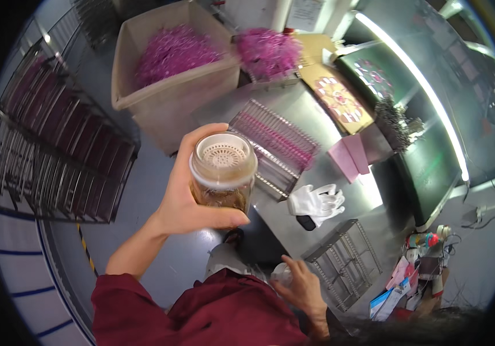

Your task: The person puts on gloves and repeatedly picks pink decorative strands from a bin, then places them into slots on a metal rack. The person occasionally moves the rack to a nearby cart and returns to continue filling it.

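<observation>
My left hand (187,199) is raised and wrapped round a clear tea bottle (224,173). The bottle has no cap on; a pale perforated strainer sits in its mouth, and brownish contents show through the wall. Low down by the table's near edge, my right hand (304,291) has its thumb and fingers about a small translucent lid (281,273). White gloves (316,203) with a dark cuff lie on the metal table (270,228), to the right of the bottle. Beyond them stands a wire rack (276,144) lined with pink pieces.
An empty-looking metal rack (345,262) lies on the table's near right. A large beige bin (172,95) of pink strips stands behind, with a pink heap (267,55) beside it. Pink pads (348,157) lie under a bright tube lamp (414,86). Shelving (63,138) rises at left.
</observation>
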A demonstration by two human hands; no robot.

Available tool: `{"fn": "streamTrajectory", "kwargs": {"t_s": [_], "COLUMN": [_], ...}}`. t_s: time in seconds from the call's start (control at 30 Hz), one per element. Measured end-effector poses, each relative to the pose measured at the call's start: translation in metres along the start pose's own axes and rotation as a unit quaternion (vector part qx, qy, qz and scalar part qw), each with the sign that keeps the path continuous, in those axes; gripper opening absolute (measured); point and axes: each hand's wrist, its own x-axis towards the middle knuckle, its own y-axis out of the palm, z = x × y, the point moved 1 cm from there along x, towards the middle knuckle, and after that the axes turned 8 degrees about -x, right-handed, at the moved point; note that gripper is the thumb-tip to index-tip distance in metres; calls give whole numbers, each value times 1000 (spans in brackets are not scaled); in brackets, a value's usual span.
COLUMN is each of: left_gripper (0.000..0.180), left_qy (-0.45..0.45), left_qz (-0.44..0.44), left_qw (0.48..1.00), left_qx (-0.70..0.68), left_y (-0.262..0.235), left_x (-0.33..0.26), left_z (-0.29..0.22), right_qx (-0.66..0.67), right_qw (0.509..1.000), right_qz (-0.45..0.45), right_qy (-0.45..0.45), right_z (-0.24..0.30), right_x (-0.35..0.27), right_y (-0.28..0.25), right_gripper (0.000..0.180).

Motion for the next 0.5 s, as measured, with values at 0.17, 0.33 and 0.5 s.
{"fn": "streamTrajectory", "kwargs": {"t_s": [0.17, 0.33, 0.5], "left_gripper": [106, 105, 98], "left_qy": [-93, -55, -15], "left_qz": [-119, -120, -70], "left_qw": [956, 969, 966], "left_qx": [-251, -207, 250], "left_y": [-67, -85, -72], "left_x": [-36, -76, -97], "left_z": [6, 12, 13], "right_qx": [64, 17, 12], "right_qw": [989, 965, 929], "right_qz": [-97, -146, -107], "right_qy": [-91, -218, -355], "right_z": [53, 95, 164], "right_x": [57, 101, 141], "right_y": [-38, -91, -118], "right_gripper": [72, 75, 70]}}
